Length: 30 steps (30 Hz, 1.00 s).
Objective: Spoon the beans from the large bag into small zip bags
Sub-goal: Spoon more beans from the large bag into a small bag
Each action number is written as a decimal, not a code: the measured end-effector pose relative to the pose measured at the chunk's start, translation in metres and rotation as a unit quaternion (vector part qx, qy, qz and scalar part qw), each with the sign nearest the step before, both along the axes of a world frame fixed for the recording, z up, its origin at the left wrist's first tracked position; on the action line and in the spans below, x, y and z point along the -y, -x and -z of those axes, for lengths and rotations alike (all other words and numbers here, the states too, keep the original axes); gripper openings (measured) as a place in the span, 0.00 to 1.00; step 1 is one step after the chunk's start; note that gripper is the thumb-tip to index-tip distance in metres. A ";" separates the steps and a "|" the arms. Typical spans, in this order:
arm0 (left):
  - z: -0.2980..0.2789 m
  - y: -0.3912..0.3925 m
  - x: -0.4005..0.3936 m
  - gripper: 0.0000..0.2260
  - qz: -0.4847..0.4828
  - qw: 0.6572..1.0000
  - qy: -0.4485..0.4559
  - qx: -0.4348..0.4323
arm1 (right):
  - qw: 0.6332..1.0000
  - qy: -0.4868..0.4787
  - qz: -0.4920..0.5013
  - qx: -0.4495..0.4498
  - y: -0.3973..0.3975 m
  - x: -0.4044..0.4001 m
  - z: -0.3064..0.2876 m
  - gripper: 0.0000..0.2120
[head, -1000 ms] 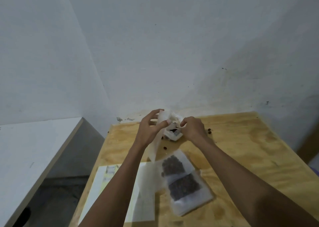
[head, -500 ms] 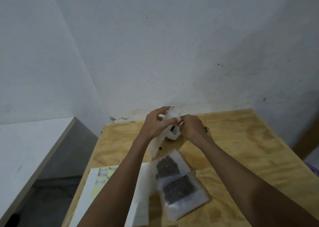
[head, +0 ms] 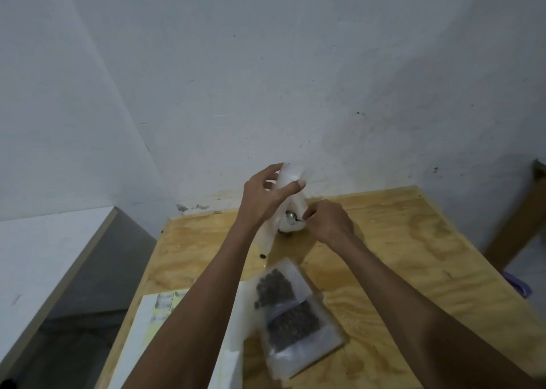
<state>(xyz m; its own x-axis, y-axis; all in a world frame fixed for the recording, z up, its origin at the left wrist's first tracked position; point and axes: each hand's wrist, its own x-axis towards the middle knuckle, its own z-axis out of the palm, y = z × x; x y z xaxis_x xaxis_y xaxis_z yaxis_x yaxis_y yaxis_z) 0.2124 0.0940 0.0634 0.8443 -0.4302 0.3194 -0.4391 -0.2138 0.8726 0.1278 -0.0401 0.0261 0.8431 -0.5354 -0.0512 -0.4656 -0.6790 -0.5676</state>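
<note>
Left hand [head: 263,199] and right hand [head: 329,221]: bare, no rings or gloves apparent in the dim view. Forearms: bare, unsleeved to frame edge. No wristwear.

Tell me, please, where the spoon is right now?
The spoon is at the table's far edge, pinched by the right hand, beside the white bag.

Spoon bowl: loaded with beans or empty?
Looks empty: the spoon bowl shows bare shiny metal at the small zip bag, pinched by the right hand.
</note>
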 end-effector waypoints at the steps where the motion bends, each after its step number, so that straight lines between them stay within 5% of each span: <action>1: -0.001 0.001 0.002 0.32 0.004 1.000 0.003 0.000 | 1.000 -0.016 0.003 0.000 -0.001 0.001 0.001 0.12; 13: 0.007 -0.010 -0.001 0.30 0.020 0.999 0.039 0.016 | 0.987 -0.159 -0.015 -0.006 -0.009 0.008 0.010 0.13; 30: 0.031 -0.026 -0.041 0.30 0.018 0.999 -0.024 0.031 | 0.978 -0.210 -0.008 0.011 -0.009 0.000 0.010 0.15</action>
